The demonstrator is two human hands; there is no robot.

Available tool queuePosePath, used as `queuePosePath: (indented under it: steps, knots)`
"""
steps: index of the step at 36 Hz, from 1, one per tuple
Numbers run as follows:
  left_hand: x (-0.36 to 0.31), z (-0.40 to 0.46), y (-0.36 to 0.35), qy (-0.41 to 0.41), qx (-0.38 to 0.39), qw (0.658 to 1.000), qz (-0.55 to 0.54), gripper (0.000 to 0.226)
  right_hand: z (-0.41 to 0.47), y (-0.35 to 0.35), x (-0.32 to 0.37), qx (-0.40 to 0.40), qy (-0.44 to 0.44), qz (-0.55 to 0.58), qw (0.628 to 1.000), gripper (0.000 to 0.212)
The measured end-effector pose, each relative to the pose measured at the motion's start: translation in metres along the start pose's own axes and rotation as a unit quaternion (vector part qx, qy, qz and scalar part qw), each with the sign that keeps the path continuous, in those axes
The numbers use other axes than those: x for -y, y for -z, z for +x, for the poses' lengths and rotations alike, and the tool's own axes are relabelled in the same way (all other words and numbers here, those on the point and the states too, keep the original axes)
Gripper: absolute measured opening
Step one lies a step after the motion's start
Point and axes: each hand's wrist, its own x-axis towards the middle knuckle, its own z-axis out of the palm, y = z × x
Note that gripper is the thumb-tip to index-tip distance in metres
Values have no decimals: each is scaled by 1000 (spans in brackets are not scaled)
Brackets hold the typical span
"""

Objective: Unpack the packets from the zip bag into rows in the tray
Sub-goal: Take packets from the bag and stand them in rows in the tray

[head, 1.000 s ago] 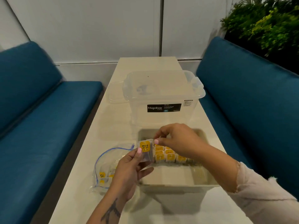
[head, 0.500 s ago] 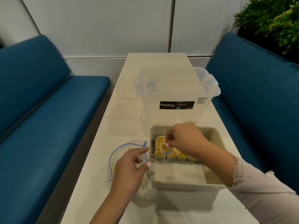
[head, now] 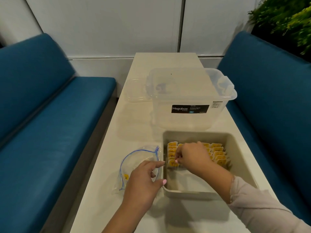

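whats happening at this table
A person is moving small yellow-labelled packets from a zip bag into rows in a beige tray. The right hand is setting a packet into the nearest row, while the left hand rests over the bag, which lies beside the tray with at least one packet inside.

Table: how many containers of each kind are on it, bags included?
Clear storage box: 1
Clear lid: 1
Beige tray: 1
Zip bag: 1
Total: 4
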Motion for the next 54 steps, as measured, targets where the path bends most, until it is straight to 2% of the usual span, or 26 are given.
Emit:
queuePosePath:
  steps: [14,24,30,34,36,38,40,43,49,54]
  knots:
    - [-2,3,2,22,11,1000,17,46,0,-6,0,-6,-1,-27,1000,17]
    - [-3,2,5,9,0,1000,6,47,-3,-9,-2,-9,-4,8,1000,16]
    - [1,6,24,-27,-82,996,-22,36,-5,-4,-5,-16,-19,42,999,19]
    - [14,12,43,-28,-159,980,120,33,-10,4,-4,-29,-25,67,997,18]
    - [19,11,49,11,-140,976,164,28,-13,8,-1,-38,-25,84,995,17]
    - [25,11,52,66,-83,979,173,23,-16,11,4,-44,-21,104,993,17]
    - [32,9,53,102,-28,980,170,33,-19,14,11,-49,-16,124,991,16]
    - [38,5,54,107,8,981,159,53,-22,16,26,-57,2,154,986,15]
    - [49,-7,55,66,-5,988,140,59,-27,12,65,-44,55,178,981,15]
    - [61,-18,58,56,-20,990,131,62,-28,-4,106,0,123,102,987,23]
